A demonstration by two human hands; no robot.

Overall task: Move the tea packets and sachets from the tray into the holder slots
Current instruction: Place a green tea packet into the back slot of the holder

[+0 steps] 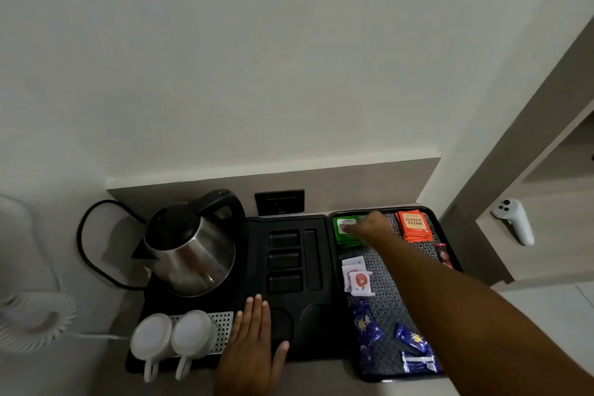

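A black patterned tray [385, 283] on the right holds green tea packets [341, 236] at its far left corner, orange "Classic Assam" packets [414, 226] at the far right, white sachets [357, 276] mid-left, and blue sachets [414, 350] near the front. My right hand [369, 227] reaches over the tray and rests its fingers on the green packets; whether it grips them I cannot tell. The black holder [257, 267] beside the tray has three short slots [284, 259] and one long slot [313, 259], all bare. My left hand [255, 341] lies flat, fingers apart, on the holder's front edge.
A steel kettle [193, 254] stands on the holder's left part, with two upturned white cups [173, 336] in front. A black wall socket [279, 202] sits behind. A red sachet [443, 254] lies at the tray's right rim. A white controller [514, 220] rests on a shelf at right.
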